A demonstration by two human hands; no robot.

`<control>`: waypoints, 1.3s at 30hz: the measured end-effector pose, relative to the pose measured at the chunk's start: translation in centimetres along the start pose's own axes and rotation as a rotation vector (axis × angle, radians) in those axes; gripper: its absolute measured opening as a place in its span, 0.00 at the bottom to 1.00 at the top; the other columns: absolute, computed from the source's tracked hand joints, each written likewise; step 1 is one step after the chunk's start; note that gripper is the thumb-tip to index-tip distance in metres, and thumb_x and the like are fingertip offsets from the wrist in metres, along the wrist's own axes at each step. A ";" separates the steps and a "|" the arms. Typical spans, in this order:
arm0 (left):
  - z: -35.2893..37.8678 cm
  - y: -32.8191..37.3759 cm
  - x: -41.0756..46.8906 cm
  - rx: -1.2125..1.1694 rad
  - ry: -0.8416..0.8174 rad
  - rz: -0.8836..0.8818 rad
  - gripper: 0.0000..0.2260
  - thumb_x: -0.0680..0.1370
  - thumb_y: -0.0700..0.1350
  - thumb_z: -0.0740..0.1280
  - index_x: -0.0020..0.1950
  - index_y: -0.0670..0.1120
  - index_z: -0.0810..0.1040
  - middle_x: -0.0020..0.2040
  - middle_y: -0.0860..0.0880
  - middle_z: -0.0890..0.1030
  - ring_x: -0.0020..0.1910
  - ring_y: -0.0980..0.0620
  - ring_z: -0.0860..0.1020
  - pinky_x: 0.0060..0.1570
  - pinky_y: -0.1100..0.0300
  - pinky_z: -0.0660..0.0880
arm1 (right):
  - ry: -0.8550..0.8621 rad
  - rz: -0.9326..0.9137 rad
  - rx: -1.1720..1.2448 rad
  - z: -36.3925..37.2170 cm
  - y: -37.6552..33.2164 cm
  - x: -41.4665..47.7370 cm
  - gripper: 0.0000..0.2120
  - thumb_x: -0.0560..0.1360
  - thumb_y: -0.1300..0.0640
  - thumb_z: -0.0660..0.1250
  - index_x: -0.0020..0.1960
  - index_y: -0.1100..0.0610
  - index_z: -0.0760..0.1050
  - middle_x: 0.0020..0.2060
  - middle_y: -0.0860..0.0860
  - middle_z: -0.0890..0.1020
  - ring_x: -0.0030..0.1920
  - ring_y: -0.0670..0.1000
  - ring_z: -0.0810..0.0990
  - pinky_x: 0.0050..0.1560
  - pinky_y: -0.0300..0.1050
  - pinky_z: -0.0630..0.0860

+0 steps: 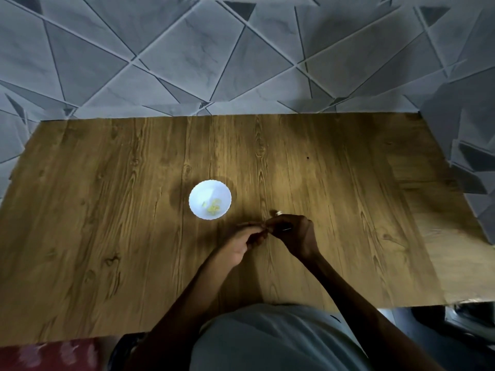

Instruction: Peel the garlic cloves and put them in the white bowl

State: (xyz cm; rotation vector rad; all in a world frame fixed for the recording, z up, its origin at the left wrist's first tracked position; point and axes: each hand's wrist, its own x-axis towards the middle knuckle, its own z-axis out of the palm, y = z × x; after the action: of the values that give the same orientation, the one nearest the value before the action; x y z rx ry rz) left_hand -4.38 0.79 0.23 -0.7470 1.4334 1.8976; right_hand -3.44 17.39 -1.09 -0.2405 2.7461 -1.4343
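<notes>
1. Head view (the only one there is): the white bowl (193, 194) is found left of centre on the wooden table (107, 210). A few yellowish peeled bits (213, 208) are seen lying in its bottom.
2. Just below and right of the bowl, the left hand (241, 243) and right hand (294, 234) are brought together fingertip to fingertip, both held close over the table.
3. Grip: fingers on both hands are curled in and pinched onto one tiny thing where they meet, taken to be the garlic clove (266, 230). It's mostly hidden, so how much skin is on it can't be told.
4. A small white piece (278, 212) is seen at the upper edge of the right hand. Whether it's held or just lying on the table can't be made out. A thin dark streak across the right fingers can't be identified either.
5. Handling, as a guess: a clove would be expected to be light, firm and a bit slick once bared, with dry papery skin that tears easily.
6. It'd best be pinched at the ends, with the skin picked up at the root tip (squeezing too hard could pop it out). The bowl is near, so only a short carry to the upper left would be needed.
</notes>
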 end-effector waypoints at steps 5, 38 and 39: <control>-0.7 -0.4 -0.5 0.145 -0.002 0.056 0.06 0.79 0.36 0.65 0.47 0.43 0.81 0.36 0.50 0.83 0.35 0.56 0.79 0.34 0.68 0.75 | -0.047 -0.027 -0.033 0.5 -0.2 -0.8 0.08 0.73 0.61 0.75 0.52 0.56 0.84 0.45 0.47 0.86 0.44 0.39 0.83 0.45 0.32 0.79; -4.2 -3.2 0.0 1.071 0.196 0.571 0.18 0.75 0.42 0.70 0.64 0.45 0.77 0.64 0.48 0.76 0.64 0.49 0.73 0.63 0.57 0.69 | -0.226 0.309 -0.488 1.4 -1.1 0.9 0.07 0.78 0.61 0.67 0.52 0.62 0.82 0.39 0.51 0.82 0.33 0.44 0.78 0.31 0.34 0.71; -3.9 -2.9 -0.1 0.942 0.148 0.529 0.14 0.75 0.41 0.70 0.60 0.44 0.79 0.59 0.47 0.80 0.59 0.51 0.76 0.59 0.58 0.71 | -0.231 0.283 -0.377 1.0 -1.2 0.6 0.06 0.77 0.63 0.68 0.50 0.62 0.83 0.40 0.52 0.84 0.34 0.44 0.80 0.34 0.35 0.74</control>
State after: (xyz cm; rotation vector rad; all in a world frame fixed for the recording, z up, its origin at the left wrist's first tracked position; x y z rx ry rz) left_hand -1.82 -2.38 -2.37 -0.0386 2.4961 1.2237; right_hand -3.81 15.76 -0.67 -0.0193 2.6979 -0.7678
